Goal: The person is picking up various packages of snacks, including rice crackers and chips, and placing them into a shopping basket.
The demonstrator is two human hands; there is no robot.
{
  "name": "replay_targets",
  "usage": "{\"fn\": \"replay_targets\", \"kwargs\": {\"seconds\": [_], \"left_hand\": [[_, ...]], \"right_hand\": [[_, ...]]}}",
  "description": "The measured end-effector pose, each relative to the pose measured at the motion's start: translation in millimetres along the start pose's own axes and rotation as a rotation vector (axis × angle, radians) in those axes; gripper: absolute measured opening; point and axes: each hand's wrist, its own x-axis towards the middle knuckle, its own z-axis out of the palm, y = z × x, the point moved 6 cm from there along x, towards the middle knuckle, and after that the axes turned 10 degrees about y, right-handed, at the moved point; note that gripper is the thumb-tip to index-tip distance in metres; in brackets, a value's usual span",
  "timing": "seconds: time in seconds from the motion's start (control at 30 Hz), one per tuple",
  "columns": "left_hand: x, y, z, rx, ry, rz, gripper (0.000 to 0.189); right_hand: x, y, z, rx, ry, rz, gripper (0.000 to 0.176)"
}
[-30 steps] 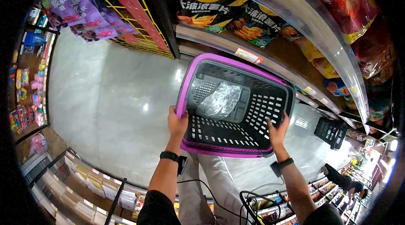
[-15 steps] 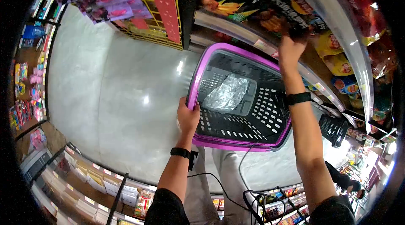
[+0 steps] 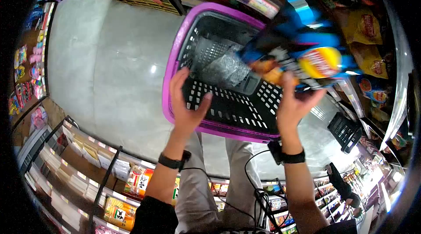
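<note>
My right hand (image 3: 294, 107) grips the lower edge of a blue and black Lay's chip bag (image 3: 302, 43), which is blurred by motion and tilted over the right side of the shopping basket. My left hand (image 3: 187, 109) is over the basket's near-left part, fingers spread and thumb apart, holding nothing. The black shopping basket (image 3: 173, 54) has a purple rim and slotted walls. A crumpled clear plastic package (image 3: 228, 70) lies inside on its bottom. Part of the basket's right side is hidden behind the chip bag and my right hand.
Snack shelves with yellow chip bags (image 3: 366, 27) run along the right. A second black basket (image 3: 344, 131) stands on the floor at the right. Cables (image 3: 263, 199) hang near my legs. Another person (image 3: 342, 188) is at far lower right. Grey floor (image 3: 118, 76) extends left.
My right hand has come back from the shelf with a chip bag. My left hand has let go of the basket rim and opened. The basket appears further left and higher in view.
</note>
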Motion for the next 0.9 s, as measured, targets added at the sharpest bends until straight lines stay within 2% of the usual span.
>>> {"fn": "replay_targets", "kwargs": {"seconds": [0.03, 0.07, 0.1, 0.13, 0.17, 0.2, 0.23, 0.27, 0.33, 0.37, 0.43, 0.47, 0.5, 0.57, 0.6, 0.67, 0.7, 0.77, 0.8, 0.87, 0.9], "left_hand": [[-12.8, -1.0, 14.5, -0.068, -0.108, -0.042, 0.072], [-24.4, 7.2, 28.9, -0.099, -0.202, -0.139, 0.069], [-28.6, 12.4, 44.7, -0.148, -0.292, -0.221, 0.066], [-35.1, 10.5, 54.4, -0.142, -0.293, -0.229, 0.066], [-56.1, -8.3, 75.1, -0.267, -0.372, -0.537, 0.062], [-70.4, -20.4, 88.7, -0.399, -0.446, -0.84, 0.059], [-75.6, -24.3, 93.7, -0.398, -0.446, -0.842, 0.059], [-86.4, -28.4, 104.3, -0.399, -0.442, -0.924, 0.058], [-99.0, -32.0, 115.3, -0.399, -0.438, -1.007, 0.057], [-106.0, -38.0, 121.5, -0.255, -0.429, -1.087, 0.06], [-123.5, -56.7, 111.2, 0.048, -0.362, -1.233, 0.068], [-135.2, -73.0, 116.5, 0.012, -0.415, -1.105, 0.076], [-130.7, -68.6, 116.7, 0.012, -0.416, -1.105, 0.076], [-140.6, -65.1, 118.8, 0.053, -0.633, -1.445, 0.085], [-141.2, -67.7, 120.1, 0.057, -0.64, -1.44, 0.085], [-148.8, -75.8, 122.9, -0.12, -0.573, -1.394, 0.082], [-155.9, -84.2, 120.9, -0.11, -0.582, -1.393, 0.082], [-155.7, -107.7, 113.6, -0.044, -0.441, -1.216, 0.071], [-158.3, -117.5, 111.9, -0.048, -0.377, -1.147, 0.057], [-173.7, -143.3, 102.3, -0.14, -0.435, -1.113, 0.052], [-176.5, -147.3, 98.3, -0.241, -0.492, -1.086, 0.047]], "right_hand": [[-19.5, 17.7, -7.7, -0.103, -0.099, 0.005, 0.075], [-48.0, 44.1, -17.3, -0.331, -0.3, -0.062, 0.075], [-47.7, 50.7, -19.3, -0.266, -0.272, 0.018, 0.075], [-56.3, 57.8, -16.2, -0.258, -0.363, 0.083, 0.07], [-72.7, 80.2, -22.1, -0.237, -0.521, 0.169, 0.063], [-75.9, 83.8, -23.9, -0.197, -0.522, 0.264, 0.064], [-78.6, 89.6, -26.9, -0.157, -0.524, 0.36, 0.065], [-74.7, 96.8, -36.8, -0.167, -0.512, 0.366, 0.065], [-73.5, 108.9, -43.3, -0.174, -0.556, 0.266, 0.062], [-84.6, 140.3, -54.8, -0.149, -0.588, 0.47, 0.058], [-85.9, 145.9, -58.3, -0.349, -0.637, 0.524, 0.058], [-108.6, 203.7, -74.3, -0.302, -0.709, 0.635, 0.054], [-105.1, 201.9, -74.1, -0.302, -0.709, 0.636, 0.054], [-110.7, 205.5, -73.7, -0.261, -0.713, 0.921, 0.042], [-114.8, 233.1, -77.4, -0.258, -0.705, 0.922, 0.042], [-140.2, 306.5, -91.0, -0.392, -0.989, 0.746, 0.044], [-129.3, 283.2, -86.0, -0.278, -0.992, 0.353, 0.042], [-115.5, 284.3, -74.2, -0.723, -0.546, 1.088, 0.038], [-115.8, 295.7, -69.8, -0.712, -0.544, 1.092, 0.038], [-108.5, 335.2, -61.3, -0.536, -0.615, 0.712, 0.039], [-108.9, 389.1, -62.3, -0.954, -0.852, 0.654, 0.038]]}}
